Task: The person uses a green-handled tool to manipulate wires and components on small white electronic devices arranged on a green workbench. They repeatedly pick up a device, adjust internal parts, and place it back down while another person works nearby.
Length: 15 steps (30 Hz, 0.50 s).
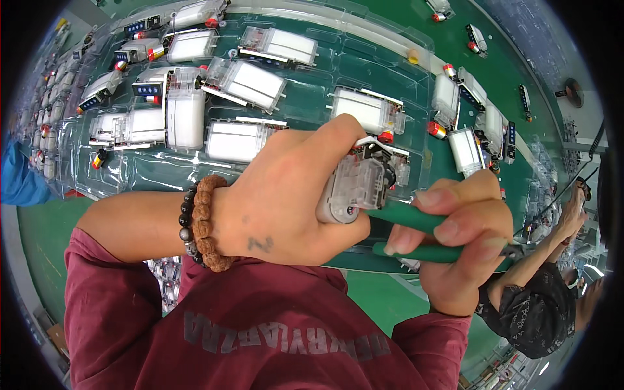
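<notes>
My left hand (286,188) is closed around a small assembly (354,185) with a white rounded body, a clear plastic end piece and dark parts inside it. The clear end faces up and to the right, out of my fingers. To its right, my right hand (465,234) grips a pair of green-handled pliers (416,218). Both handles point left toward the assembly and are spread apart; one handle end lies close beside it. Dark metal of the pliers shows at the far side of my right hand, mostly hidden.
Clear plastic trays (312,84) on the green-topped bench hold several similar white units (253,84) with circuit boards and red-and-gold cylinders. More units (465,149) lie loose at the right. A person in a dark shirt (536,312) works at the right; a blue sleeve (23,175) shows at the left.
</notes>
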Each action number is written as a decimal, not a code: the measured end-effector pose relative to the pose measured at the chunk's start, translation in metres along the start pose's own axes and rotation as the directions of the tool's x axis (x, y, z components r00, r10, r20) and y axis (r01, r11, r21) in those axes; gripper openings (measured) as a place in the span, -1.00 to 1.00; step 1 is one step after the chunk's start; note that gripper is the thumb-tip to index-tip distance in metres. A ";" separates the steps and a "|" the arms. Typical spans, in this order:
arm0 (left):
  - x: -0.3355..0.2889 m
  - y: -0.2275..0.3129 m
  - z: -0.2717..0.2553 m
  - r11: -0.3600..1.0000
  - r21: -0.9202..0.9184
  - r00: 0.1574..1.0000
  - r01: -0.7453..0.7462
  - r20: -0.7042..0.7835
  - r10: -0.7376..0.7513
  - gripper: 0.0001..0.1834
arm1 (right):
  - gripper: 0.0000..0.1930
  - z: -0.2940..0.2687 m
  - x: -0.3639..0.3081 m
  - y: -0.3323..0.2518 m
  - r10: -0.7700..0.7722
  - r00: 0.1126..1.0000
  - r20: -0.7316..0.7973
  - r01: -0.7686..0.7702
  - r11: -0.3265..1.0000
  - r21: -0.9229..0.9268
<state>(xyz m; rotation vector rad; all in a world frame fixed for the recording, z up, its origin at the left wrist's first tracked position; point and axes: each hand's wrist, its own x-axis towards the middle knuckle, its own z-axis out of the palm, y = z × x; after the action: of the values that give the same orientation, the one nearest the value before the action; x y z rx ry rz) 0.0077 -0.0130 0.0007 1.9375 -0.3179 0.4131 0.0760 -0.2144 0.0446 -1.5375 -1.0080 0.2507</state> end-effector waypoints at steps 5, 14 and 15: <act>-0.002 -0.007 0.003 0.999 -0.021 0.999 -0.045 -0.020 0.045 -0.56 | -0.55 0.006 -0.003 0.004 -0.025 0.999 -0.032 0.027 0.998 0.059; -0.004 -0.006 0.005 0.998 -0.021 0.998 -0.060 -0.021 0.059 -0.51 | -0.57 0.008 0.000 0.003 0.028 0.999 -0.020 -0.026 0.995 0.100; -0.004 -0.006 0.004 0.998 -0.025 0.998 -0.055 -0.009 0.054 -0.51 | -0.57 0.007 0.000 0.004 0.022 1.000 -0.010 -0.021 0.995 0.094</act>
<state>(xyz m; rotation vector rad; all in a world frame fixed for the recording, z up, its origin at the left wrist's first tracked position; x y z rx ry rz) 0.0074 -0.0146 -0.0074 1.9057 -0.3695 0.4507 0.0732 -0.2091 0.0392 -1.4640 -0.9579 0.3002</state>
